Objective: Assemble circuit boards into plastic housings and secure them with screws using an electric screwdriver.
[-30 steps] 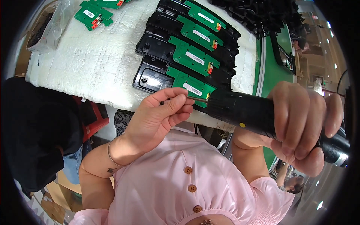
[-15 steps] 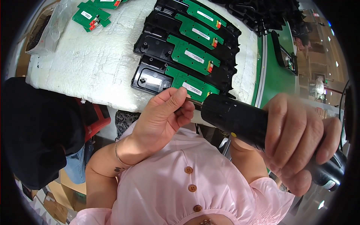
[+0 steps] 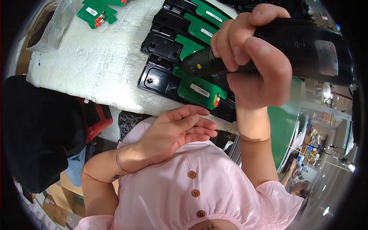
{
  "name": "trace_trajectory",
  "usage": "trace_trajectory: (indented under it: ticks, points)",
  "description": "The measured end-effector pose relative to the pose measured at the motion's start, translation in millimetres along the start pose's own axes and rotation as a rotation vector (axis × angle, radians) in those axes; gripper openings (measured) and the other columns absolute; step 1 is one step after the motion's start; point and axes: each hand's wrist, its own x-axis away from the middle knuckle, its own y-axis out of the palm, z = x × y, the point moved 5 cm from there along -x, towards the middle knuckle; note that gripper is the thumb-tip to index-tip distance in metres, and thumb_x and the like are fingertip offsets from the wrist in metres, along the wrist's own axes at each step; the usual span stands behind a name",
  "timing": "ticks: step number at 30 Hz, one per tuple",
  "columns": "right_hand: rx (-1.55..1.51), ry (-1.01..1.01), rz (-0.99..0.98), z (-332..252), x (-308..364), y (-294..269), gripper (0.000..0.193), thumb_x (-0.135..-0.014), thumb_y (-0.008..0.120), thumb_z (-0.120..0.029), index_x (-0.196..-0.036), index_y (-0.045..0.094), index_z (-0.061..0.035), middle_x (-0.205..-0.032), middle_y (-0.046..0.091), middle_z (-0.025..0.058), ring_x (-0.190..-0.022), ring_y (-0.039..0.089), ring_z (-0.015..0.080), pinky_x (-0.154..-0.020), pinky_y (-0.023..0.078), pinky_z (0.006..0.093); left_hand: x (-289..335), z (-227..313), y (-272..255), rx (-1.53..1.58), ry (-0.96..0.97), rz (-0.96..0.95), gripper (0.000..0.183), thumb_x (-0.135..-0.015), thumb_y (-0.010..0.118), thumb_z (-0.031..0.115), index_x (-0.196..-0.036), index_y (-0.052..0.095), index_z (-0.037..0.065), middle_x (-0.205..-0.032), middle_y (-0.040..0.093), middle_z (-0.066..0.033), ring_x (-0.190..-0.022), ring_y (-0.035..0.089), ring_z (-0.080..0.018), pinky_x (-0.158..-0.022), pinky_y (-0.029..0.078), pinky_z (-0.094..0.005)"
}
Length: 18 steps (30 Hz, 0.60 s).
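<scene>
My right hand is wrapped around a black electric screwdriver, held nearly level over the parts. Its nose is at the upper left corner of the nearest green circuit board; the bit itself I cannot make out. That board lies in a black plastic housing, the closest of several set in a row. Below the housing's near edge is my left hand, palm turned partly up, fingers loosely stretched and apart. I see nothing held in it.
White foam padding covers the table. Loose green circuit boards lie at the far left, beside a plastic-lined box of small dark pieces. A person in black is close on the left. Another person is farther right.
My right hand has swung the screwdriver up and left over the nearest board. My left fingers have come away from the bit and opened out.
</scene>
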Motion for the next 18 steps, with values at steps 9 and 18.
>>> trace_trajectory:
  ticks: [9, 18]
  points:
    - [0.071, 0.09, 0.035, 5.0, -2.4, 5.9, 0.037, -0.063, 0.068, -0.008, -0.087, 0.04, -0.0041, -0.061, 0.047, 0.0065, -0.052, 0.045, 0.0139, -0.052, 0.041, 0.0282, -1.2, 7.0, -6.3, -0.072, 0.09, 0.051, 0.018, -0.089, 0.052, 0.01, -0.105, 0.056, 0.002, -0.091, 0.061, -0.0079, -0.079, 0.058, -0.0139, -0.073, 0.048, -0.0237]
    - [-0.004, 0.108, -0.16, 21.0, -7.6, 4.5, 0.034, -0.068, 0.067, -0.007, -0.088, 0.039, -0.0062, -0.063, 0.049, 0.0082, -0.055, 0.047, 0.0138, -0.055, 0.043, 0.0284, -4.6, 8.2, -13.4, 0.083, 0.163, 0.058, 0.02, -0.087, 0.055, 0.009, -0.105, 0.058, 0.001, -0.095, 0.062, -0.0072, -0.085, 0.059, -0.0121, -0.077, 0.048, -0.0233]
